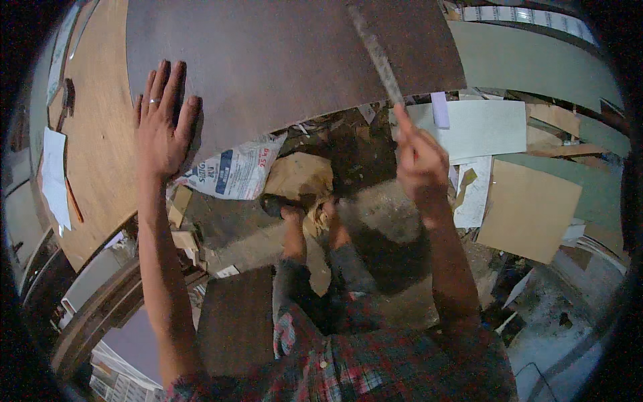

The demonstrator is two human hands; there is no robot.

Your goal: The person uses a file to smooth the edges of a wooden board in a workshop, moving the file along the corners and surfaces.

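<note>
My left hand [163, 120] lies flat with fingers spread on the left part of a large dark brown board [268, 60], near its front edge. A ring shows on one finger. The fingers of my right hand [422, 157] wrap round the near end of a long, narrow flat file [376, 57]. Its worn grey length slants up and to the left over the right part of the board. Whether the file touches the board's surface or edge, I cannot tell. My fist hides the file's handle end.
The board rests on a light wooden table [100, 134], where a white paper [55, 174] and a pencil [75, 204] lie at left. Below are a white printed sack [231, 171] and brown paper [301, 175] by my feet. Board offcuts [532, 208] lie at right.
</note>
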